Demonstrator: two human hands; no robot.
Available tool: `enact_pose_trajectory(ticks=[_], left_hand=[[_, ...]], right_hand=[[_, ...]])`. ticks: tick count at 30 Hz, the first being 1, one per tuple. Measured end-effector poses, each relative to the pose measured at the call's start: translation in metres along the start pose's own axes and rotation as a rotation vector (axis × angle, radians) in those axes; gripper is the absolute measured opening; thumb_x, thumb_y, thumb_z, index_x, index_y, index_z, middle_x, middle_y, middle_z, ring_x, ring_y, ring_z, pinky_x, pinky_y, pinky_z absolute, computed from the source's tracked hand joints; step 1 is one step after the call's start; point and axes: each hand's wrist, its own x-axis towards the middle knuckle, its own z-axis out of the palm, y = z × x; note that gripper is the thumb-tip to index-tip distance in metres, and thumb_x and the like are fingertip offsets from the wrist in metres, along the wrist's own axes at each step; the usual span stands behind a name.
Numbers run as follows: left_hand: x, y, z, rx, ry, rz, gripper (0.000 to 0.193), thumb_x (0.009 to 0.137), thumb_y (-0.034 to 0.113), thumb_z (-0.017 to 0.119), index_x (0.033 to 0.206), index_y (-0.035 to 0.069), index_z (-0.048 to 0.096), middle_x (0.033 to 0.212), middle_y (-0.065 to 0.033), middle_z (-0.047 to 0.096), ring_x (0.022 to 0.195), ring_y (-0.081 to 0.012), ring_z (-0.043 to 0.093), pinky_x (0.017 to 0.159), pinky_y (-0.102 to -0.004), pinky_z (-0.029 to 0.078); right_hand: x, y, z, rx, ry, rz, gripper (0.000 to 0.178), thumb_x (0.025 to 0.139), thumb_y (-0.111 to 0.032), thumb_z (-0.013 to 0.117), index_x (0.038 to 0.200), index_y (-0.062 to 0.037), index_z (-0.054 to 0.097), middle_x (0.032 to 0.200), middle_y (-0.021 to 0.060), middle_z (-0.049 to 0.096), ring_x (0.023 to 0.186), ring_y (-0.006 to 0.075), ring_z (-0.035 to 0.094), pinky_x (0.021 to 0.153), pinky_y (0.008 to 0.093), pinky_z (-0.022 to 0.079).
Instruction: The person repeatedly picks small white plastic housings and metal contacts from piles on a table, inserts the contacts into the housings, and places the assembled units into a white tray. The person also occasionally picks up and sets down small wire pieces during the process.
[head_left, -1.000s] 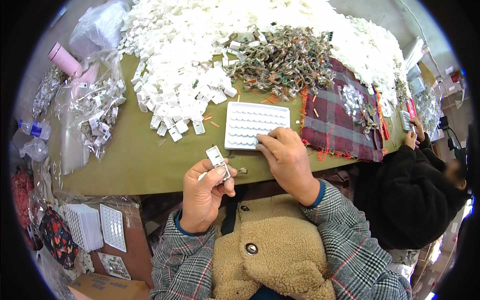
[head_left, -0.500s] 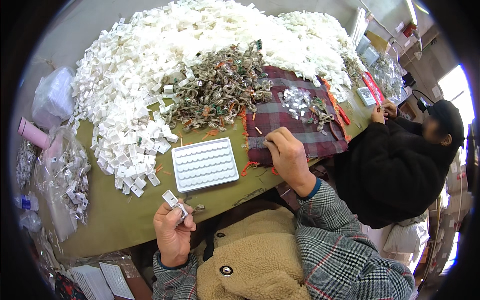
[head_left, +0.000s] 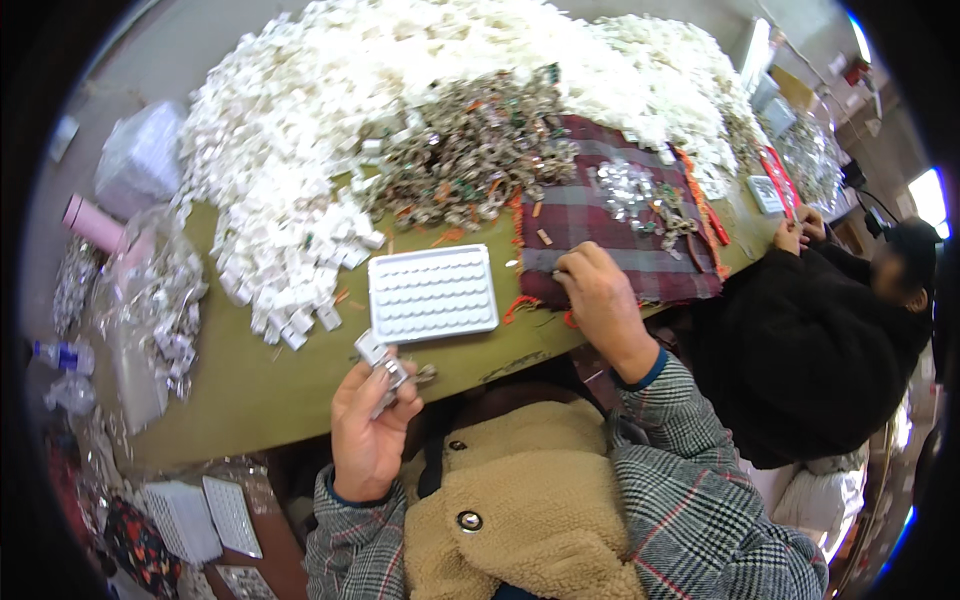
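Note:
My left hand [head_left: 366, 430], closed, holds a small white plastic case [head_left: 372, 350] just below the near left corner of the white tray. The case looks hinged open, though its inside is blurred. A thin coil of wire [head_left: 427, 374] pokes out beside those fingers. My right hand [head_left: 606, 305] is over the near left part of a plaid cloth [head_left: 545, 287], thumb and fingers pinched together. Whatever lies between those fingertips is too small to make out. The white tray [head_left: 434, 334], with rows of scalloped ridges, rests on the table between my hands.
White cases [head_left: 290, 190] form a large heap across the back and left. Tangled wire coils [head_left: 470, 150] lie before it. On the cloth are small clear pieces [head_left: 622, 190]. Bagged parts [head_left: 165, 320] sit at left. A co-worker [head_left: 800, 350] in black works at right.
The whole view has shifted, so the table's things appear farther right and higher. My left hand has brought the case slightly closer to the tray's corner. My right hand stays pinched over the cloth.

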Motion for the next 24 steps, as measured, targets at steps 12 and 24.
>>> enact_pose_trajectory(ticks=[12, 24], left_hand=[[-0.02, -0.007, -0.014, -0.17, -0.111, -0.067, 0.021, 0.096, 0.004, 0.061, 0.116, -0.003, 0.062, 0.096, -0.0125, 0.069, 0.079, -0.0174, 0.07, 0.07, -0.0292, 0.064], [-0.02, -0.01, -0.023, -0.071, -0.013, -0.059, 0.02, 0.098, 0.011, 0.061, 0.111, -0.003, 0.063, 0.093, -0.0098, 0.069, 0.074, -0.0148, 0.066, 0.064, -0.0277, 0.06]], right_hand=[[-0.009, -0.144, 0.022, 0.674, -0.129, -0.243, 0.017, 0.081, 0.006, 0.068, 0.097, 0.0012, 0.063, 0.087, 0.0142, 0.061, 0.074, 0.0286, 0.064, 0.063, 0.0349, 0.052], [0.017, -0.139, 0.029, 0.579, -0.512, -0.315, 0.017, 0.08, 0.007, 0.068, 0.096, 0.0025, 0.063, 0.089, 0.0136, 0.062, 0.078, 0.0301, 0.065, 0.068, 0.0365, 0.053]])
